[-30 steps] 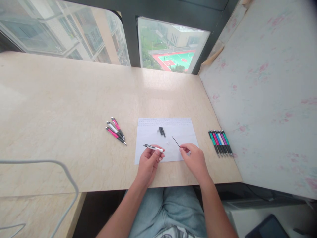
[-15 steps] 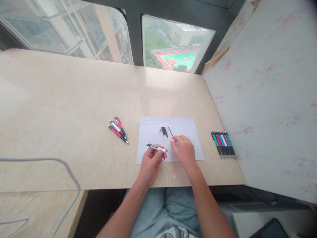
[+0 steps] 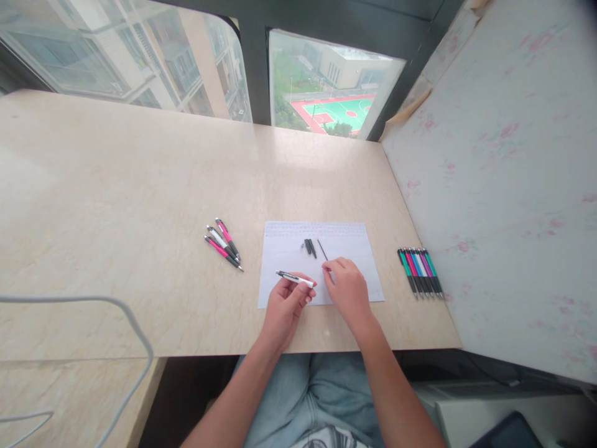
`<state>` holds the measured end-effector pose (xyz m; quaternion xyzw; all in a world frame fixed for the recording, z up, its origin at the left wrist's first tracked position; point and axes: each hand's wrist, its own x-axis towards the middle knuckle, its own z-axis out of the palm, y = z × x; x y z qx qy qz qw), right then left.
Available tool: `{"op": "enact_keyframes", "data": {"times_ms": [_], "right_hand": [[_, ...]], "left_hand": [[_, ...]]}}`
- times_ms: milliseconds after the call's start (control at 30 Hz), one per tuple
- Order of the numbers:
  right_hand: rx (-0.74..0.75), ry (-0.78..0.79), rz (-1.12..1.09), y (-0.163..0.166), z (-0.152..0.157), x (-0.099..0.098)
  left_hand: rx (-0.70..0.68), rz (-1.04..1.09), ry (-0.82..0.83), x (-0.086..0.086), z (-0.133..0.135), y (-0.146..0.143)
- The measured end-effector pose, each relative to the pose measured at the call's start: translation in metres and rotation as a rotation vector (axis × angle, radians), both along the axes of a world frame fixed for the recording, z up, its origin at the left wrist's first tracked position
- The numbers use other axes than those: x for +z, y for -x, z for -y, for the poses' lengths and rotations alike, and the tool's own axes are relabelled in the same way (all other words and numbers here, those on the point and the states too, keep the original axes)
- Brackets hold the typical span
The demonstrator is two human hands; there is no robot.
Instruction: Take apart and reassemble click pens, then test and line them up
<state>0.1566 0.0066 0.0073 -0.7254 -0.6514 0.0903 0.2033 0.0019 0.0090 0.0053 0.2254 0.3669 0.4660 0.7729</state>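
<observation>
My left hand (image 3: 288, 305) is closed around a white pen barrel (image 3: 298, 280) with a black clip end, held at a slant over the paper's lower edge. My right hand (image 3: 346, 285) has its thumb and forefinger pinched together beside the lower end of a thin dark pen refill (image 3: 322, 248). Whether the fingertips grip the refill or some tiny part is too small to tell. Two black pen pieces (image 3: 310, 247) lie left of the refill, with a tiny metallic piece (image 3: 302, 246) next to them. All rest on a white sheet of paper (image 3: 280, 249) with writing along its top.
Three pens (image 3: 224, 244), pink and white with black grips, lie left of the paper. Several coloured pens (image 3: 420, 272) stand in a neat row at the right, near the papered wall (image 3: 504, 186). A grey cable (image 3: 125, 311) loops over the tabletop's left front.
My right fingertips have drawn slightly toward me and closed together by the refill's lower end. My left hand holds the pen barrel nearly still.
</observation>
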Motion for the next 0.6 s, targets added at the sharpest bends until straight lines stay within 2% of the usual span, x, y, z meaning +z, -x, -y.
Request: {"op": "enact_keyframes", "data": {"times_ms": [100, 267, 467, 600], "right_hand": [[-0.036, -0.037, -0.001, -0.011, -0.008, -0.003], [-0.073, 0.006, 0.034, -0.014, -0.025, -0.002], [0.004, 0.024, -0.088, -0.007, -0.033, 0.000], [-0.015, -0.021, -0.129, -0.015, -0.033, -0.004]], "left_hand": [[0.004, -0.014, 0.012, 0.001, 0.000, 0.000], [0.006, -0.016, 0.010, -0.001, 0.000, 0.000], [-0.013, -0.006, -0.005, -0.004, 0.000, 0.001], [-0.012, -0.018, -0.005, -0.003, 0.000, 0.000]]}}
